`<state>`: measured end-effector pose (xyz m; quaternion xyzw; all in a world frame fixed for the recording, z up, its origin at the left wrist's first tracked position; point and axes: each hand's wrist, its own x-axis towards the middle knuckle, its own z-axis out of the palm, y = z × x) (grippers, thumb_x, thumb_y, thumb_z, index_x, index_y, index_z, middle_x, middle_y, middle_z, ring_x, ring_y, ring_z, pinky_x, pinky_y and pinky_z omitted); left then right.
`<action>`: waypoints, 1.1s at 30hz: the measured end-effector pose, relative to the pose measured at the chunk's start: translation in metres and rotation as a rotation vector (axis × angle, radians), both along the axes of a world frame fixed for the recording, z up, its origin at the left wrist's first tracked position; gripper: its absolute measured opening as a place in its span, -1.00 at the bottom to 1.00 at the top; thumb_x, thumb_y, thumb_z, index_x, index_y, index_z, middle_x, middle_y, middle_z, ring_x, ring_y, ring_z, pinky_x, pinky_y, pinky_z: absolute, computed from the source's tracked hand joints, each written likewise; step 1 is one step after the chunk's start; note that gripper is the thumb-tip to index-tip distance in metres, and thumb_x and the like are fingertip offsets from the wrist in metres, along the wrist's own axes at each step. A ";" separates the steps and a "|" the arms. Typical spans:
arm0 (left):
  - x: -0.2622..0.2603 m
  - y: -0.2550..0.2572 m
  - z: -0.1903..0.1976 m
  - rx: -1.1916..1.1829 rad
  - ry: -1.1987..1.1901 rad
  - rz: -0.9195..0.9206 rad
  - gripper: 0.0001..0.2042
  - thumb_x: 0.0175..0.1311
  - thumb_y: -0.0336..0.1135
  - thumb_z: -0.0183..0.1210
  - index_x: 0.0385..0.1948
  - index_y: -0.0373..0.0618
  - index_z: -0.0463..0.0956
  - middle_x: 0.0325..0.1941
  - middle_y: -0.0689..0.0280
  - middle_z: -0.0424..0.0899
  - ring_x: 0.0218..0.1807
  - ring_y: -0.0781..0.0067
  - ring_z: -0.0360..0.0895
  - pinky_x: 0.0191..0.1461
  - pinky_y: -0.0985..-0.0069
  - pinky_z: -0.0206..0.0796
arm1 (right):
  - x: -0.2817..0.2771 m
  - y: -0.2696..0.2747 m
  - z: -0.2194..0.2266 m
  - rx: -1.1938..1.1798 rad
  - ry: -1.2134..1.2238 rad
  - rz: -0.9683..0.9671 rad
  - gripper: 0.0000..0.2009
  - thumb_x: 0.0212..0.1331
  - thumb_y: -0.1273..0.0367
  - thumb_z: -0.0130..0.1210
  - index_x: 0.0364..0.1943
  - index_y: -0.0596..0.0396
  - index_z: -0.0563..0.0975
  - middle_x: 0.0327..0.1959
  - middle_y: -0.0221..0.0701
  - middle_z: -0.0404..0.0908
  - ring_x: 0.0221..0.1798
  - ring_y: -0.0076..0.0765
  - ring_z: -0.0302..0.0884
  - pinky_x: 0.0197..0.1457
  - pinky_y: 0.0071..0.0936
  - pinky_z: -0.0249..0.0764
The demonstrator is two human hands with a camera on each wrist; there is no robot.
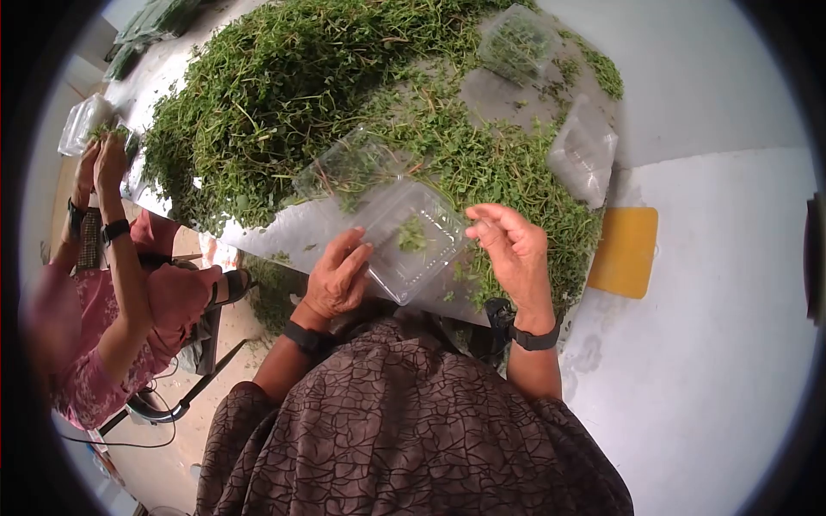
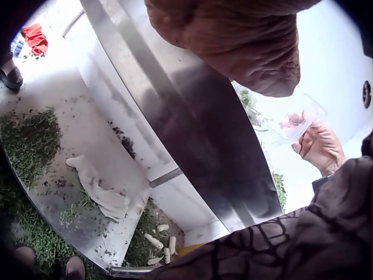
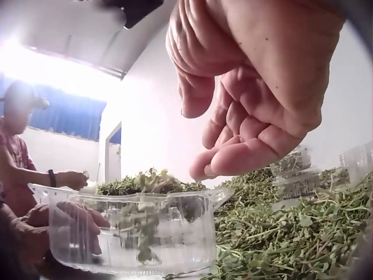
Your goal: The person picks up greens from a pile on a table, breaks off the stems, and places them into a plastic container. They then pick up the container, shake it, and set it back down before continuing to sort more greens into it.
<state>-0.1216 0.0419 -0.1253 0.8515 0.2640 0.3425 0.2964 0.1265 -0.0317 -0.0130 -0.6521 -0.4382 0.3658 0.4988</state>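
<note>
A clear plastic container (image 1: 443, 267) is held up over the near table edge, with a small green sprig (image 1: 411, 234) inside it. My left hand (image 1: 338, 279) grips its left rim between thumb and fingers. Above the right corner hovers my right hand (image 1: 514, 249), fingers loosely bent; in the right wrist view the right hand (image 3: 250, 111) holds nothing and is apart from the container (image 3: 192, 242). A clear plastic panel (image 1: 331, 172) adjoins the container's far side, overlapping the greens. Loose leafy greens (image 1: 508, 176) lie just beyond.
A tall heap of greens (image 1: 258, 103) covers the table's far left. Two more clear containers (image 1: 520, 43) (image 1: 585, 155) sit at the right, near a yellow board (image 1: 625, 252). Another person (image 1: 116, 318) handles greens at the left. A white cloth (image 2: 99, 189) lies below the table.
</note>
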 end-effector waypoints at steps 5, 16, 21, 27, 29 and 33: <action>0.000 0.000 0.002 0.001 0.009 -0.027 -0.54 -0.12 -0.51 0.19 -0.03 -0.17 0.45 0.16 0.03 0.39 -0.05 0.08 0.55 -0.02 0.37 0.46 | 0.031 0.002 -0.009 -0.193 -0.602 -0.261 -0.75 0.09 0.41 0.18 -0.14 0.21 0.56 -0.35 -0.12 0.63 -0.42 -0.25 0.60 -0.32 -0.40 0.48; -0.003 0.000 0.005 -0.016 -0.004 -0.044 -0.58 0.00 -0.42 0.16 0.00 -0.17 0.42 0.16 0.03 0.37 -0.06 0.06 0.56 -0.04 0.33 0.45 | 0.060 0.036 -0.038 -0.541 -1.169 -0.170 -0.67 0.00 0.33 0.19 -0.14 0.21 0.56 -0.29 -0.05 0.62 -0.17 0.11 0.56 -0.09 -0.10 0.46; -0.004 0.000 0.003 0.020 0.012 -0.045 -0.56 0.01 -0.39 0.16 0.02 -0.16 0.40 0.17 0.02 0.36 -0.06 0.05 0.55 -0.04 0.33 0.45 | 0.072 0.036 -0.030 -0.416 -1.122 -0.267 -0.81 -0.05 0.43 0.16 -0.32 0.20 0.57 -0.47 -0.10 0.59 -0.41 -0.06 0.57 -0.29 -0.18 0.44; -0.003 0.000 0.003 0.024 0.017 -0.039 -0.57 0.01 -0.39 0.16 0.01 -0.16 0.42 0.16 0.03 0.37 -0.03 0.06 0.55 -0.02 0.34 0.44 | 0.070 0.027 -0.003 -0.128 -0.313 -0.444 -0.89 0.03 0.46 0.15 -0.42 0.24 0.56 -0.63 -0.39 0.54 -0.58 -0.40 0.52 -0.55 -0.43 0.35; -0.005 -0.001 0.000 -0.055 0.018 -0.059 -0.61 0.11 -0.35 0.08 0.02 -0.21 0.42 0.19 -0.01 0.34 -0.01 0.04 0.53 0.04 0.32 0.41 | 0.059 0.026 0.017 -0.122 -0.121 -0.476 -0.89 0.10 0.47 0.12 -0.33 0.24 0.55 -0.54 -0.48 0.53 -0.55 -0.63 0.48 -0.56 -0.64 0.33; -0.003 -0.001 0.003 0.013 0.025 -0.043 -0.58 0.01 -0.38 0.16 0.00 -0.18 0.42 0.17 0.03 0.37 -0.03 0.07 0.55 -0.02 0.36 0.44 | 0.053 0.019 0.038 -0.036 -0.027 -0.431 -0.86 0.13 0.47 0.11 -0.25 0.25 0.52 -0.49 -0.44 0.55 -0.55 -0.62 0.49 -0.55 -0.70 0.35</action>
